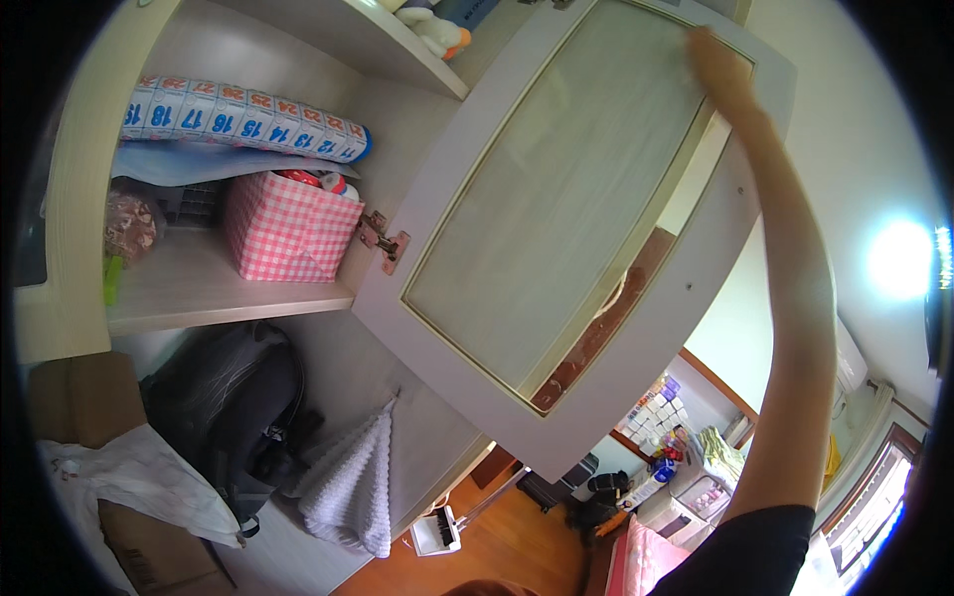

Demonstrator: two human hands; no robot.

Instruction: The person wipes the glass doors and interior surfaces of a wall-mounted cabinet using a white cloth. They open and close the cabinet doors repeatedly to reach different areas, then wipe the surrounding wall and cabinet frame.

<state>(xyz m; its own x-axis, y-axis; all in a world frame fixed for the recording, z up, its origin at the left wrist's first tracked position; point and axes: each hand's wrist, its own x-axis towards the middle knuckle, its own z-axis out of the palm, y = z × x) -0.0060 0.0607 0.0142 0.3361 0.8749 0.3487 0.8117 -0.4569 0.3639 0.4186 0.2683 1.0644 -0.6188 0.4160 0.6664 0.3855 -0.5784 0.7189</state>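
Observation:
My right arm, in a black sleeve, reaches up along the right side of the view. At its end my right hand (719, 78) is at the upper corner of an open cabinet door's glass panel (555, 201). The fingers are blurred and partly hidden, so I cannot tell whether they grip anything. A pale frame (641, 439) surrounds the panel, and a metal hinge (385, 241) joins the door to the cabinet. Along the panel's right side, a narrow strip shows white and reddish brown. My left hand is out of view.
On the cabinet shelf (223, 298) are a pink checked fabric box (298, 227), a rolled calendar sheet (246, 119) and a bagged item (133, 223). Below are a black backpack (231, 402), a hanging grey towel (354, 484) and cardboard boxes (82, 391). A long-handled dustpan (434, 533) rests on the floor.

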